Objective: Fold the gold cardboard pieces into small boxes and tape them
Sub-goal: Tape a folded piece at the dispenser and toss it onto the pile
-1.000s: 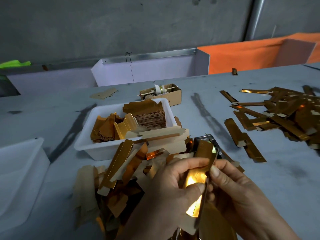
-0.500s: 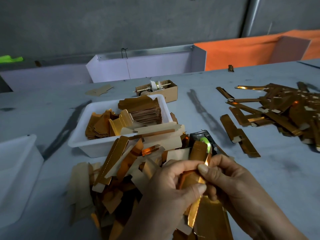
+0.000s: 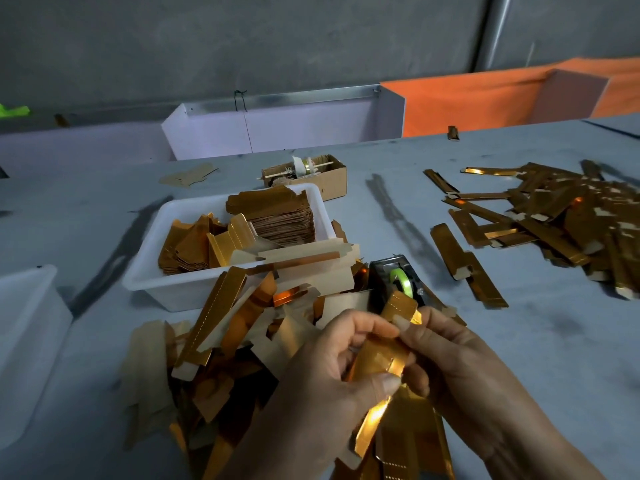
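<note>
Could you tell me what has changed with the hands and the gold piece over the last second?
Both hands, left and right, have kept hold of the gold piece and folded it further: a second ago it stood long and nearly flat between them, now it is creased over the fingers. The tape dispenser behind it shows more. The white bin and the piles look unchanged.

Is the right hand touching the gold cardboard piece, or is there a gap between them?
Touching. In the head view the right hand pinches the gold cardboard piece, its thumb pressed on the upper edge, while the left hand grips the piece too.
</note>
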